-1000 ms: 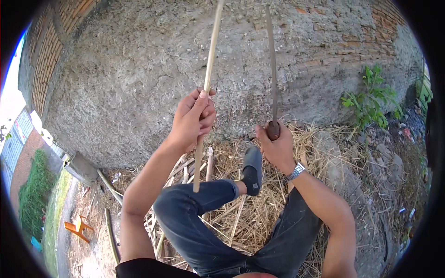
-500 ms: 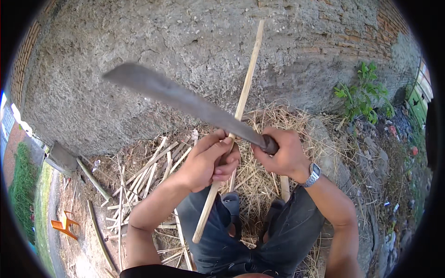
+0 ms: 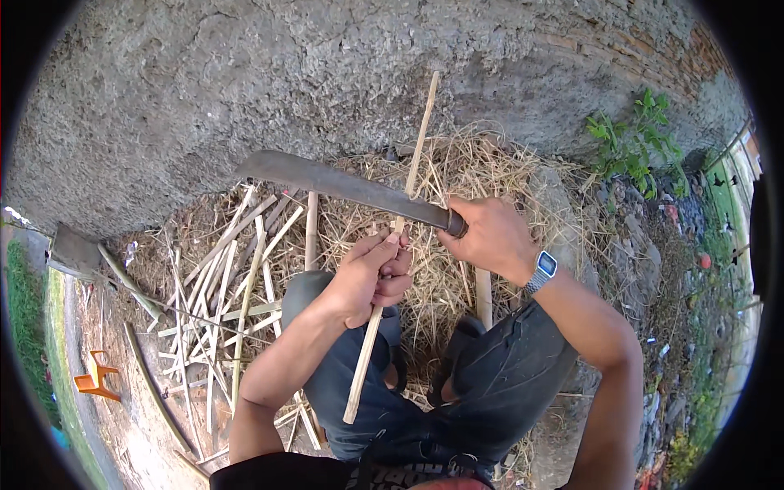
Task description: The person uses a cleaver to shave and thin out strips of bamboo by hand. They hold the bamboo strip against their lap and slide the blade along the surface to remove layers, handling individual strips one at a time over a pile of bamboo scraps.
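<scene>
Pale wood strip (image 3: 421, 135): in L hand, approx mid-length; long axis runs from lower L, over the lap, up to upper R twd the wall; slightly tilted in view, not straight up.
L hand (image 3: 371, 273): fingers clamped on strip, thumb laid along its top face, rest curled round below; strip pokes out both ends of the fist.
Machete (image 3: 335, 181): blade lies across strip just beyond L thumb, i.e. on the wall side; tip points upper L, handle lower R, so nearly crosswise to the strip. Blade passes over it in view; contact can't be told for sure.
R hand (image 3: 494, 238): fingers clamped round machete handle, R of the crossing. L thumb looks a bit nearer the crossing than R fingers; both v. close.
Watch (image 3: 543, 268): on R wrist, metal band.
Jeans (image 3: 514, 359): bent knees either side, strip's near end above L thigh.
Straw (image 3: 469, 167): on ground, btwn feet & wall.
Cut strips (image 3: 220, 302): loose heap on ground, L of L knee.
Wall (image 3: 286, 90): rough grey, ahead.
Orange chair (image 3: 97, 377): far L, well apart.
</scene>
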Tool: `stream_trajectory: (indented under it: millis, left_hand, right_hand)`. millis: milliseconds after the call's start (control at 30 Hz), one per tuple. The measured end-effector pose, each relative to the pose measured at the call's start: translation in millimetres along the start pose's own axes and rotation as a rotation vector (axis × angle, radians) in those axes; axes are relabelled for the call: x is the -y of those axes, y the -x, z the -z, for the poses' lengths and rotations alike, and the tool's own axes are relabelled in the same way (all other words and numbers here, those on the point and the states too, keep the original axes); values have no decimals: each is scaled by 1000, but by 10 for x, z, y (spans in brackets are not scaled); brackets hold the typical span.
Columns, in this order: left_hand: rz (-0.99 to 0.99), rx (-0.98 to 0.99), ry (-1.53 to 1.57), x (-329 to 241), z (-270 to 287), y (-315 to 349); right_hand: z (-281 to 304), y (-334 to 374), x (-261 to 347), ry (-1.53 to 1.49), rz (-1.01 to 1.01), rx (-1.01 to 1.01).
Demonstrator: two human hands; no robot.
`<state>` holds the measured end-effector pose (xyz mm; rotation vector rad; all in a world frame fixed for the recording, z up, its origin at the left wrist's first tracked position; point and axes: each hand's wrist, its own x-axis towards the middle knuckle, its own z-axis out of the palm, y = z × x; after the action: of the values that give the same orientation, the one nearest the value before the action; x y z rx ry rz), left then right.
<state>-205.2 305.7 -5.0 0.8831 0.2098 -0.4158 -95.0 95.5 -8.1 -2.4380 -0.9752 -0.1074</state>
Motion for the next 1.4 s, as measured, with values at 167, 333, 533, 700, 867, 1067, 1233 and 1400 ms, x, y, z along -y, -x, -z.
stream_trajectory:
  millis: [167,333,533,700,867,1067,1233,1400]
  left_hand:
    - [52,22,-2,55,117,59]
    - [210,120,11,179,137,246]
    - [197,100,46,106,355,93]
    - [254,106,30,151,499,192]
    - [250,239,-41,167,552,437]
    - [104,245,59,177,795,404]
    - [-184,154,98,205,571,277]
    - [-903,-36,-167,164,369,-166]
  right_hand:
    - [-71,39,-47,55,118,3]
    - [144,-326,-802,-21,-449,-99]
    - [-12,93,-430,-99,-92,68]
    - [-199,18,-596,72,35,12]
    - [127,-133,-1663,47,-626,-52]
    - [11,182,-1666,-153,-643,-166]
    - [43,19,-862,-812,-735,-4]
    - [-67,33,-295,-989,-340,-78]
